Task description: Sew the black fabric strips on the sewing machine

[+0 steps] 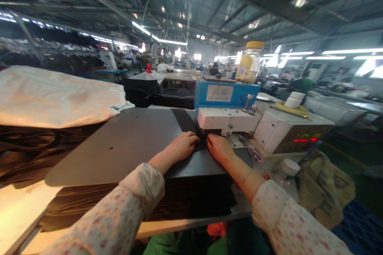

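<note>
My left hand has its fingers bent together on a dark strip, which looks like fabric and runs across a smooth grey board. Close by on the right, the curled fingers of my right hand pinch the dark material at the front of a sewing machine's white head. The fingertips of both hands are partly hidden. Beneath the board is a thick stack of dark pieces. Pink-handled snips rest right of my right hand.
A blue machine housing carries a yellow-lidded jar. To the right stand a control box with red digits, a white-capped container and a sack. Pale cloth covers dark pieces at left.
</note>
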The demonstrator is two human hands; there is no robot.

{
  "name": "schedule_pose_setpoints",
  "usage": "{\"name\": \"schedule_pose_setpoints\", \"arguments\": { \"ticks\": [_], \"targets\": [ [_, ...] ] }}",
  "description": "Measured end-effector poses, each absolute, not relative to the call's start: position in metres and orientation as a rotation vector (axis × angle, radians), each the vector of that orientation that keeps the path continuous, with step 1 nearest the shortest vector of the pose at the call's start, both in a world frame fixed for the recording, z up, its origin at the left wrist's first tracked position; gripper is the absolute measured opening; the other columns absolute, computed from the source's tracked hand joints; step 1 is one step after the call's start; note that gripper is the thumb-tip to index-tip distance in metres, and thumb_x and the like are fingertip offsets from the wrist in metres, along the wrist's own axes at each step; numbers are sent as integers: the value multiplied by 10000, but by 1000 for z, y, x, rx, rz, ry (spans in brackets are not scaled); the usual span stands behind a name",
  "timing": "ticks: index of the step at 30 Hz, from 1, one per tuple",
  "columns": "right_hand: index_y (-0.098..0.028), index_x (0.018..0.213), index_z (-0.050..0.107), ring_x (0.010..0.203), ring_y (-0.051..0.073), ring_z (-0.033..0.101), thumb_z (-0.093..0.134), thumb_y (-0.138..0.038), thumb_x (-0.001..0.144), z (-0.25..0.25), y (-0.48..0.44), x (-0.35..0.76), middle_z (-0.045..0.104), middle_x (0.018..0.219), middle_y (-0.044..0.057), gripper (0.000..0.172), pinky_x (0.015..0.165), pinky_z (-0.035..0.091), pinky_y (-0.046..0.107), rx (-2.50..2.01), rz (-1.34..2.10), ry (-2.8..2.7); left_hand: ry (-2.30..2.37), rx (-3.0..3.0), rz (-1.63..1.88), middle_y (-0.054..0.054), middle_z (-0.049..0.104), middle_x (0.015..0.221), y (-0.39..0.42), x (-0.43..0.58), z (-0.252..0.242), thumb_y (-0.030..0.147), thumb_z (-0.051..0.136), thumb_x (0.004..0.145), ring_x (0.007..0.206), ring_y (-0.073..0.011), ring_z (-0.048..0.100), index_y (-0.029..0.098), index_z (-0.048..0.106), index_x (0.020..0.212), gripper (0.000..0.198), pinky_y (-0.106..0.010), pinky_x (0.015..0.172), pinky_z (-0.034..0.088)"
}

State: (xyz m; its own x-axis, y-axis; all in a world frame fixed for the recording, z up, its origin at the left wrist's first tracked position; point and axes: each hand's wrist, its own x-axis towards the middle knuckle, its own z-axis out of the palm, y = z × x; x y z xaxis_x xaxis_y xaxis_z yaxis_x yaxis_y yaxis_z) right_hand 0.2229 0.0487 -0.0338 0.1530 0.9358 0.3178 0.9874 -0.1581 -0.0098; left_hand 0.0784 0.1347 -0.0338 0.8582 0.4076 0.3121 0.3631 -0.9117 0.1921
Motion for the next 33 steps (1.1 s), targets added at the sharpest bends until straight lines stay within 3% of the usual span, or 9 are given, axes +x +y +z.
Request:
{"name": "schedule_pose_setpoints", "arguments": {
  "ticks": [10,16,19,21,25,28,30,33],
  "targets": [
    [-174,863,562,770,153,590,343,-228,862,-33,47,223,638,858,63,225,658,388,238,-2180,-274,-1863,820,2927,517,-85,558,1050,156,83,-36,176,359,818,923,-198,524,177,587,1045,321,-327,845,419],
    [-166,900,602,850,133,559,449,-204,799,-29,30,226,634,906,48,187,752,398,232,-1856,118,-1733,1066,2856,469,-90,533,1105,184,76,-35,176,376,798,964,-215,516,176,568,1060,325,-344,837,418],
    [-177,960,585,640,96,556,434,-313,815,-30,-5,216,624,787,14,249,597,418,206,-1677,539,-1566,1033,2864,461,-78,556,1031,175,58,-30,137,414,757,929,-193,525,166,590,979,285,-312,836,417],
    [-163,900,598,500,68,505,411,-424,817,-37,-30,209,584,660,-7,331,482,377,178,-1586,857,-1482,911,2880,468,-62,564,963,149,40,-25,151,436,756,893,-177,527,169,593,916,224,-289,826,415],
    [-126,767,599,419,57,455,357,-568,792,-66,-55,196,546,566,-5,505,379,277,165,-1489,1264,-1363,684,2805,418,-34,562,842,70,7,-10,280,433,815,798,-157,533,183,574,816,172,-256,726,427],
    [-142,806,588,527,89,511,395,-557,778,-84,-52,181,583,635,2,458,453,357,182,-1387,1223,-1273,535,2663,260,5,582,796,22,-1,2,330,410,844,702,-121,544,226,557,920,195,-215,641,432],
    [-171,879,593,718,140,561,423,-513,774,-89,-50,168,619,772,17,396,608,434,234,-1338,1138,-1307,425,2694,292,-8,593,906,3,2,6,281,405,854,816,-130,544,240,540,995,199,-229,734,430],
    [-234,913,617,906,201,547,423,-470,768,-91,-59,149,638,884,24,338,753,435,294,-1397,1027,-1561,292,2927,378,-55,545,1089,-11,8,-1,240,431,841,1031,-176,460,223,537,1017,206,-285,856,390]
  ]
}}
